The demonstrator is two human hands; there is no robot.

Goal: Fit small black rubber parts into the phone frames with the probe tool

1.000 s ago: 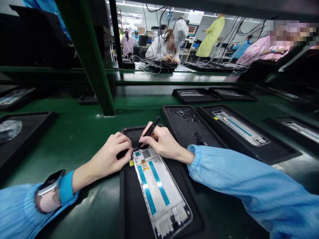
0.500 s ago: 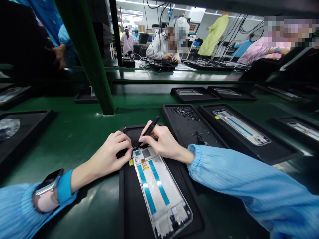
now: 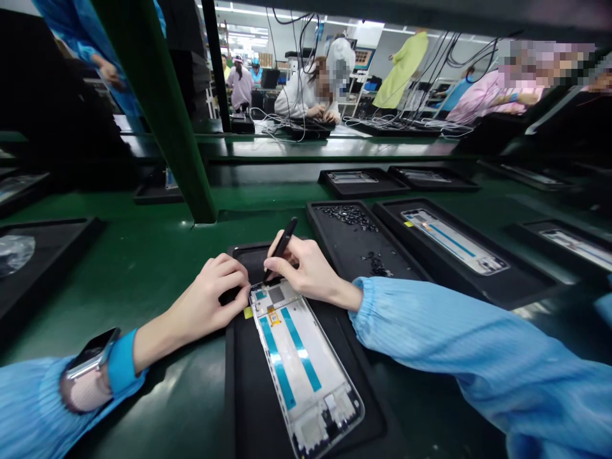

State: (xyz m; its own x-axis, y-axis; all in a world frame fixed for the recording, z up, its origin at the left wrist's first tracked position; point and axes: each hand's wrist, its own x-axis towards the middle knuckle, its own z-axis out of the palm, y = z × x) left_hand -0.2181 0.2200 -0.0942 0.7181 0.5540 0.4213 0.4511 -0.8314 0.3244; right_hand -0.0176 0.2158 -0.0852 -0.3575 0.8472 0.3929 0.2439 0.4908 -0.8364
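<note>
A phone mid-frame (image 3: 306, 347), silvery with two blue adhesive strips and an orange flex piece, lies lengthwise in a black tray (image 3: 241, 382). At its top left corner, the thumb and fingers of my left hand (image 3: 215, 290) pinch the edge. My right hand (image 3: 310, 268) is closed around a slim black pen-like tool (image 3: 282, 245), held steeply. The tool's lower tip points at the frame's top edge; whether it touches a part there is too small to tell. A yellow tab (image 3: 248, 312) sticks out beside the frame's upper left side.
Right of my tray, another black tray (image 3: 349, 245) holds many small black parts. Beyond it, a tray (image 3: 459, 271) carries another phone frame (image 3: 454, 242). A green post (image 3: 184, 159) rises from the green bench (image 3: 143, 255). Co-workers sit and stand behind.
The view has shifted slightly, moving the scene a little left. The black tool stands somewhat more upright. Both my hands stay at the frame's top edge. A co-worker's hand at upper left has moved up.
</note>
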